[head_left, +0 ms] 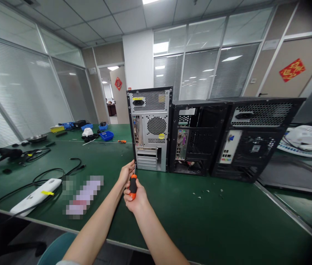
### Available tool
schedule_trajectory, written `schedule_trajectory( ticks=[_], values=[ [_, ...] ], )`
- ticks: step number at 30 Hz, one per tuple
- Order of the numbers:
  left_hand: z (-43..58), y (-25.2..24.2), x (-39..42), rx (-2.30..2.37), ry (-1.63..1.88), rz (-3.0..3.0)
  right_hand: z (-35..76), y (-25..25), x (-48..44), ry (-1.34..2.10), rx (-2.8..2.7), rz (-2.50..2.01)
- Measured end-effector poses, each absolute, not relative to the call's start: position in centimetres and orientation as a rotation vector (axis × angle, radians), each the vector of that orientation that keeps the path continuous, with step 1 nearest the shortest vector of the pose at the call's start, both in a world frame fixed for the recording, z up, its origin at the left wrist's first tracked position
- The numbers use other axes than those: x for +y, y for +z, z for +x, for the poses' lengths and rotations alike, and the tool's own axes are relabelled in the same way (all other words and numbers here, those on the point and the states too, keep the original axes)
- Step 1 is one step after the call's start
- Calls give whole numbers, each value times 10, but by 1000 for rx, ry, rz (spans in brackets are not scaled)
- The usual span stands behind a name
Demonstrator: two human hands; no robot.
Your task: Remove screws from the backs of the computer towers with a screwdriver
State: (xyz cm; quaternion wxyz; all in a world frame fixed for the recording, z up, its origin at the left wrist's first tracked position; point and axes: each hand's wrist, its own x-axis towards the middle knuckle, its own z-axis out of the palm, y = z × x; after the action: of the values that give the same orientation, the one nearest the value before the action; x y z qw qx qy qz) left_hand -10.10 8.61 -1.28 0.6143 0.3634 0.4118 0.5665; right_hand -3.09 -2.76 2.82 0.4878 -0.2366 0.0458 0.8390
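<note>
My right hand [135, 197] is closed around the orange and black handle of a screwdriver [133, 184]. Its thin shaft points up at the lower left corner of the rear panel of a silver computer case [150, 129] standing upright on the green table [227, 221]. My left hand [126, 172] is just left of the shaft, fingers pinched together near the tip, right by the case's bottom corner. What the fingers pinch is too small to make out.
Two black computer cases [196, 136] [255, 136] stand right of the silver one. Several small screws [207, 192] lie on the table in front of them. A white power strip [35, 195] and black cables [51, 173] lie at left; blue bins [106, 135] and tools sit farther back.
</note>
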Motion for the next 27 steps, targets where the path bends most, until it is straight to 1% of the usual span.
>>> schedule_trajectory(
  ticks=[18,27],
  values=[
    [-101,-8,83,941,1296,840,-32,27,-30,2061,93,-511],
    [-99,-1,80,1003,1301,778,-37,18,-28,2170,7,-612]
  ],
)
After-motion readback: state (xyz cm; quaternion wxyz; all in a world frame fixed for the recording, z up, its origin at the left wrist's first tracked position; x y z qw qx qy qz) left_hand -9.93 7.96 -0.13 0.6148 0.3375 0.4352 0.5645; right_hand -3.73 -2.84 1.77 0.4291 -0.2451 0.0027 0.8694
